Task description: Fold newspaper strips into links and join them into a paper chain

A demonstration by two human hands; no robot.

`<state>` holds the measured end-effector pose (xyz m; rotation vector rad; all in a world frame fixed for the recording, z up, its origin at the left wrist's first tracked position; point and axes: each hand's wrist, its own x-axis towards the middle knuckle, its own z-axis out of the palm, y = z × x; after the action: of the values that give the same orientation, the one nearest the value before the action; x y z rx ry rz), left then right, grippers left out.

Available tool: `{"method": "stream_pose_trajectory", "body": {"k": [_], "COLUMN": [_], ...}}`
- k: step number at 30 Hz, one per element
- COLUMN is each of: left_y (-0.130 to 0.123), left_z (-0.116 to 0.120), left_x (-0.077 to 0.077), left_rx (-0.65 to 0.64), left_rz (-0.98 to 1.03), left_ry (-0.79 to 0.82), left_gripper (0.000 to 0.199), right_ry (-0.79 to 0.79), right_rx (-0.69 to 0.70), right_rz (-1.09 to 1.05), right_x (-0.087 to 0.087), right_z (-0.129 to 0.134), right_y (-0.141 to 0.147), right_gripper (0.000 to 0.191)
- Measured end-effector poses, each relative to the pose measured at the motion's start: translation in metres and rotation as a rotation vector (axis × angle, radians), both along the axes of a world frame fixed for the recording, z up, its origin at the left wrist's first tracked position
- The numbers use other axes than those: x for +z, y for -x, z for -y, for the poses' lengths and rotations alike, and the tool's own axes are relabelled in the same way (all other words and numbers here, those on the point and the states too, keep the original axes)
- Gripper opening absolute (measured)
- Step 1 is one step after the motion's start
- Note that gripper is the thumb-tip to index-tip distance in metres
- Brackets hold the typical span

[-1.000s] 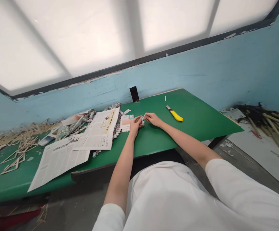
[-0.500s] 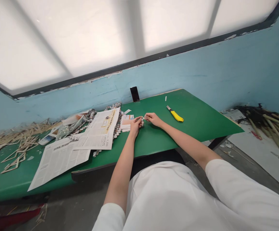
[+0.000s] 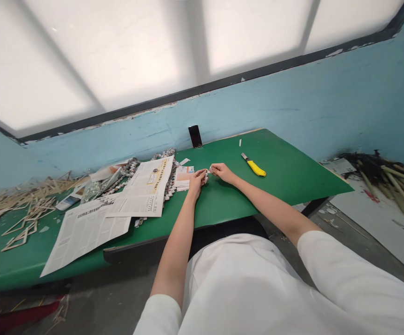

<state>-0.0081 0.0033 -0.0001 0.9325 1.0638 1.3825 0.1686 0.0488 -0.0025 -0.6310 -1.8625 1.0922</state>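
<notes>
My left hand (image 3: 197, 181) had its fingers closed on a small folded paper piece (image 3: 206, 177), just above the green table (image 3: 222, 200); my right hand (image 3: 221, 172) was pinched narrow beside it, at the piece's other side, though I cannot tell exactly what its fingertips gripped; the yellow-handled knife (image 3: 256, 168) lay to the right, the newspaper sheets (image 3: 142, 190) to the left.

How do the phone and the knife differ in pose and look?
The phone stands propped against the wall; the knife lies flat. The phone is a dark rectangle, while the knife is long, with a yellow handle. Both are on the green table.
</notes>
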Motion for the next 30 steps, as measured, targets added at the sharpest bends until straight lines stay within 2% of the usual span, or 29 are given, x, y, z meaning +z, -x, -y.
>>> {"method": "stream_pose_trajectory", "body": {"k": [7, 14, 25, 30], "left_y": [0.003, 0.004, 0.003, -0.001], "left_z": [0.002, 0.004, 0.004, 0.007], "left_x": [0.005, 0.006, 0.006, 0.004], "left_rx": [-0.034, -0.081, -0.081, -0.058], "left_rz": [0.051, 0.018, -0.009, -0.084], "left_ry": [0.019, 0.009, 0.003, -0.107], "left_gripper": [0.042, 0.040, 0.038, 0.046], "right_ry": [-0.003, 0.100, 0.079, 0.059], "right_rx": [-0.133, -0.057, -0.058, -0.099], "right_rz": [-0.055, -0.085, -0.082, -0.072], "right_x": [0.002, 0.004, 0.003, -0.005], "right_z": [0.002, 0.008, 0.009, 0.001], "right_y": [0.001, 0.009, 0.009, 0.011], "right_gripper": [0.039, 0.036, 0.032, 0.028]}}
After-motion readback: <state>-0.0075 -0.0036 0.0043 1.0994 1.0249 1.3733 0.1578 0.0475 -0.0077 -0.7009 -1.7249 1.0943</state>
